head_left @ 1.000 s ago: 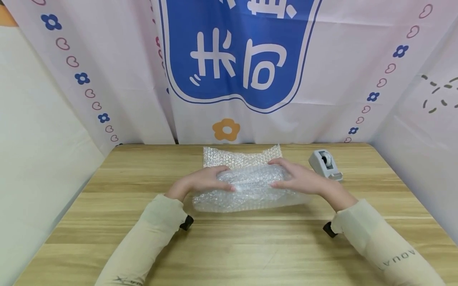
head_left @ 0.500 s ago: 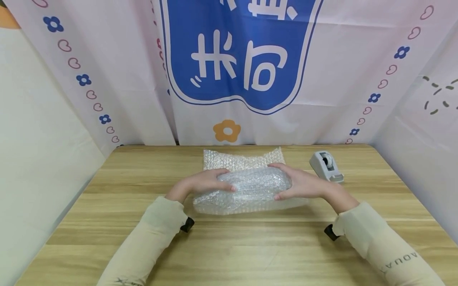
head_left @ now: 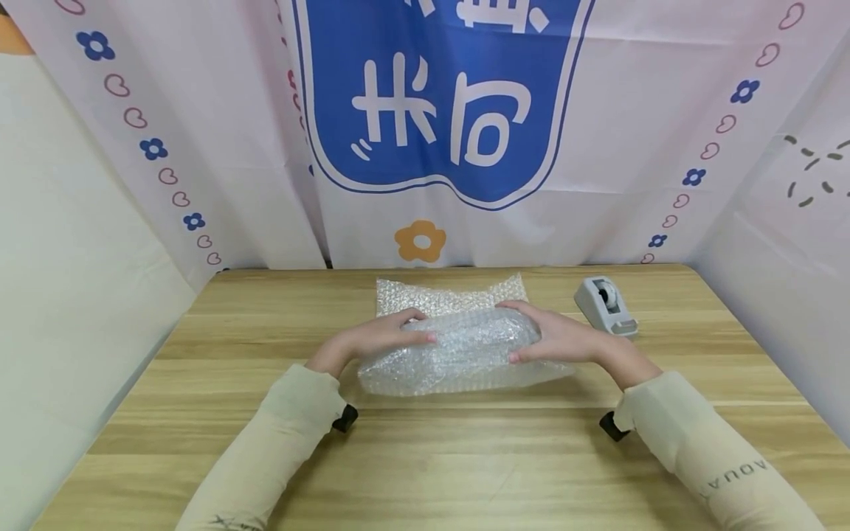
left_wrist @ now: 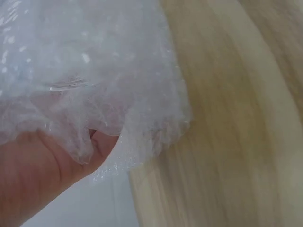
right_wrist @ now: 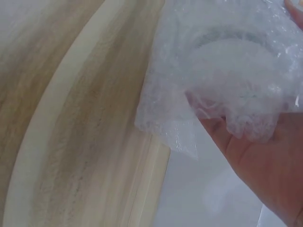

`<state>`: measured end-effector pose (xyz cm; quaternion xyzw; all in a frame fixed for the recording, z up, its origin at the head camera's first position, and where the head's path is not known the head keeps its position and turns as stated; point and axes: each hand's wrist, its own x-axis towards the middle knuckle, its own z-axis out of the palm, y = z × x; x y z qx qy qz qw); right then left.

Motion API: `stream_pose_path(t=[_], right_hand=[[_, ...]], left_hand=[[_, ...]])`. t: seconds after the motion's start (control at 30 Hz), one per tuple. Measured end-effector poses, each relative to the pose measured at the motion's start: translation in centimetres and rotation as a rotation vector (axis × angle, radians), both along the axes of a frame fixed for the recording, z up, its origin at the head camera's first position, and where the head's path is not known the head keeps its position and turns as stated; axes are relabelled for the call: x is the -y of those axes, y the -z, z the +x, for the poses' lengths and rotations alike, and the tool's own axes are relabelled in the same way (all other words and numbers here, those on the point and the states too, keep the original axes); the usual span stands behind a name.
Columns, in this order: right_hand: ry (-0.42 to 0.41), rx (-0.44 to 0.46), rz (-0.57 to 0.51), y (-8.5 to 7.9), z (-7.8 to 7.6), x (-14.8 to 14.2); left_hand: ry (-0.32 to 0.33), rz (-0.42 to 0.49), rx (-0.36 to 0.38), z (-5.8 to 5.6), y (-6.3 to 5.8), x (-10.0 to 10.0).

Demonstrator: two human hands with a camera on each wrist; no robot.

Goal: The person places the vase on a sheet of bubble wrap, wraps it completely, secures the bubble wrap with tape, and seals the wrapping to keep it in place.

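Observation:
A roll of clear bubble wrap (head_left: 474, 346) lies crosswise near the middle of the table in the head view. My left hand (head_left: 378, 335) grips its left end, thumb in front and fingers over the far side. The other end is held by my right hand (head_left: 561, 335) in much the same way. A loose flat part of the bubble wrap sheet (head_left: 438, 297) stretches out behind the roll. In the right wrist view, a faint round edge shows through the wrap (right_wrist: 232, 61); what is inside cannot be made out. Loose film covers parts of both hands in the wrist views.
A grey tape dispenser (head_left: 606, 306) with a roll of tape stands to the right, behind my right hand. The wooden table (head_left: 425, 464) ends at the back against a printed cloth curtain (head_left: 598, 147).
Both hands keep hold of the bubble wrap roll in nearly the same place. My right thumb has shifted slightly lower on the roll compared with a second ago.

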<state>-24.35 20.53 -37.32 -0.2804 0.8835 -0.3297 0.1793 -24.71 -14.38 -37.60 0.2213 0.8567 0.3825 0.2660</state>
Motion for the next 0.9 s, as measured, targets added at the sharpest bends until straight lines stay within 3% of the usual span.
stream_pose_path(t=[0.17, 0.27, 0.37, 0.47, 0.53, 0.63, 0.73, 0.9], right_hand=[[-0.01, 0.01, -0.009, 0.1, -0.3, 0.1], [-0.018, 0.011, -0.007, 0.1, -0.4, 0.1], [-0.031, 0.009, -0.01, 0.1, -0.7, 0.0], [-0.039, 0.013, -0.015, 0.1, -0.9, -0.1], [-0.041, 0.016, -0.016, 0.1, -1.0, -0.1], [-0.036, 0.025, -0.01, 0.1, -1.2, -0.1], [-0.036, 0.038, -0.004, 0.2, -1.5, 0.0], [-0.035, 0.066, -0.015, 0.2, -1.8, -0.1]], left_hand=[[-0.032, 0.01, -0.011, 0.1, 0.3, 0.1], [-0.064, 0.014, -0.068, 0.3, 0.3, 0.2], [-0.095, 0.045, -0.17, 0.3, 0.1, 0.0], [-0.088, 0.047, -0.32, 0.4, -0.5, -0.4], [-0.059, 0.02, -0.424, 0.7, -1.0, -0.7], [-0.025, -0.05, -0.522, 1.1, -1.8, -1.0], [-0.019, -0.099, -0.55, 1.5, -2.0, -0.9], [0.016, -0.109, -0.526, 1.8, -1.9, -0.3]])
